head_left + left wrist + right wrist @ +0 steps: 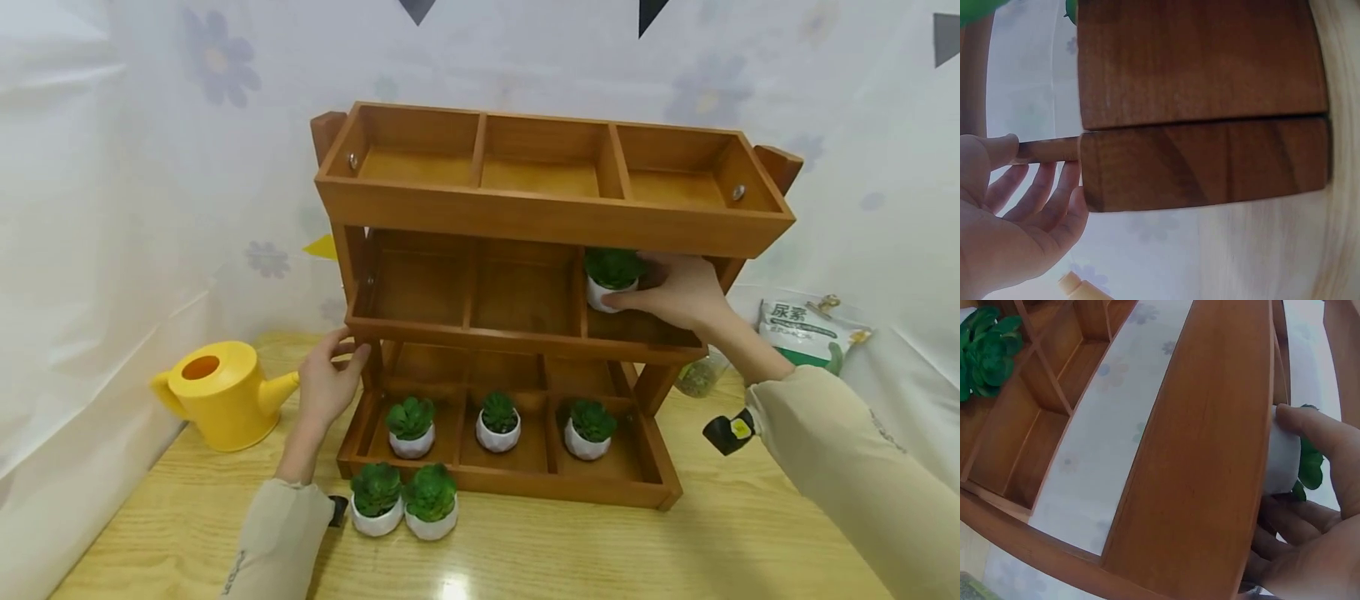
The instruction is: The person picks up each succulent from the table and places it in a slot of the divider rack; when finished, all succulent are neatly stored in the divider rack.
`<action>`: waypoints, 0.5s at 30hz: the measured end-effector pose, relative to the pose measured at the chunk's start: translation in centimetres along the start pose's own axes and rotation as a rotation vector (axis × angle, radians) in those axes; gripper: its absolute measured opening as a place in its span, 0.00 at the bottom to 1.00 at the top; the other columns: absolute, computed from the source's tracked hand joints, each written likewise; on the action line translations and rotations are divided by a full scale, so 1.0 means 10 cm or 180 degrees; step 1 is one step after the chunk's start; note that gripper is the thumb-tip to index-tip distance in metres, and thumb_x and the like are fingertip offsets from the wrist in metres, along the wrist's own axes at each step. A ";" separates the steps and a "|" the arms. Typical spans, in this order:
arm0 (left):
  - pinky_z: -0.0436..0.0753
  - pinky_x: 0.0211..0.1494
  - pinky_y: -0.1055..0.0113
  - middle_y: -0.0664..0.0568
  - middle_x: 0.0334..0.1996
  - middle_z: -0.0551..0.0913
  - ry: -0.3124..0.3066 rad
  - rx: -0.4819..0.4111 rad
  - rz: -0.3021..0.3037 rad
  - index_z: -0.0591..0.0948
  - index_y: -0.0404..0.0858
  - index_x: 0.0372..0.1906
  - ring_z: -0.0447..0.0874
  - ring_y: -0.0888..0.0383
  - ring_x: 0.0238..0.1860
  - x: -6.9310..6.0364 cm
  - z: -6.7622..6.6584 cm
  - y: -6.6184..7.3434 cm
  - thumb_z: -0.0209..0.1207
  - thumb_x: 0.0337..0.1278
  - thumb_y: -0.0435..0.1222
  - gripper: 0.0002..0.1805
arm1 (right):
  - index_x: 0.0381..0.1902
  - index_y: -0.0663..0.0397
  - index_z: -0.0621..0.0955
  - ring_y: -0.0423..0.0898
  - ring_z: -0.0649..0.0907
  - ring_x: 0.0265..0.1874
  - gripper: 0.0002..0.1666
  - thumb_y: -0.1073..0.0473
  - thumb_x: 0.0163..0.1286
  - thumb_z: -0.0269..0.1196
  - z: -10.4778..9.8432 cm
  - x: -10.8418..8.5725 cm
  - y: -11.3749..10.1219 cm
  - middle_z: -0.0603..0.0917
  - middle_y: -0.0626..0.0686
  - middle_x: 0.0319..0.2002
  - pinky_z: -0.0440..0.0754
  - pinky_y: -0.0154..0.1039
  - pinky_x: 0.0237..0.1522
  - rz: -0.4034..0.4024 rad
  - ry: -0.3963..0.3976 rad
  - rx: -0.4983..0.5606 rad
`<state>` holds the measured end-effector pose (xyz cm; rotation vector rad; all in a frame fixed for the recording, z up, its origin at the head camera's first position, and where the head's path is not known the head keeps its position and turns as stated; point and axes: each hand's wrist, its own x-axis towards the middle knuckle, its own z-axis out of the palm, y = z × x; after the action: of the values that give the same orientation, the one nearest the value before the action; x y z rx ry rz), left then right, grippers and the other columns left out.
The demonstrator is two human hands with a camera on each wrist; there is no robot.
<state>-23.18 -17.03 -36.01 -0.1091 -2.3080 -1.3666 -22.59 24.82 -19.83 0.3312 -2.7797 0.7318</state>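
Observation:
A three-tier wooden plant shelf point(555, 215) stands on the table. At the right compartment of its middle tier, my right hand point(686, 292) grips a potted succulent point(611, 293) in a faceted white pot. The right wrist view shows the thumb and fingers around that pot point(1282, 459), close to the tier's board. My left hand point(330, 379) holds the shelf's left post point(1054, 150) between thumb and fingers. On the bottom tier, each compartment has one potted succulent: left point(411, 427), middle point(498, 422) and right point(589, 429).
Two more potted succulents point(377, 500) point(431, 502) sit side by side before the shelf, near my left sleeve. A yellow watering can point(225, 400) is at the left. Behind my right forearm are a white printed bag point(802, 329) and a clear container point(699, 379).

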 end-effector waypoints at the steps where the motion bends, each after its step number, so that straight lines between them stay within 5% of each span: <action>1: 0.82 0.48 0.47 0.32 0.46 0.82 -0.0006 0.0004 0.0011 0.76 0.33 0.60 0.83 0.38 0.44 0.00 0.00 0.00 0.58 0.65 0.35 0.21 | 0.70 0.59 0.66 0.64 0.69 0.60 0.51 0.44 0.54 0.73 -0.01 0.01 0.00 0.65 0.65 0.67 0.67 0.63 0.58 -0.0010 -0.0038 -0.0017; 8: 0.82 0.47 0.46 0.32 0.45 0.82 0.0007 -0.0011 0.0067 0.76 0.33 0.60 0.83 0.39 0.44 0.01 0.00 0.01 0.59 0.64 0.35 0.21 | 0.70 0.67 0.61 0.67 0.60 0.67 0.58 0.48 0.49 0.76 -0.09 0.08 -0.02 0.64 0.70 0.66 0.58 0.65 0.65 -0.0200 -0.0171 -0.0309; 15: 0.82 0.47 0.46 0.32 0.45 0.82 0.0012 -0.0007 0.0068 0.76 0.32 0.60 0.83 0.38 0.44 0.00 0.00 -0.01 0.59 0.64 0.34 0.21 | 0.63 0.73 0.69 0.68 0.67 0.60 0.52 0.46 0.49 0.76 -0.11 0.08 -0.04 0.70 0.71 0.59 0.63 0.65 0.60 -0.0241 -0.0378 -0.0620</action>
<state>-23.22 -17.11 -36.10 -0.1313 -2.2958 -1.3577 -23.01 24.92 -18.48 0.4519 -2.9010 0.4324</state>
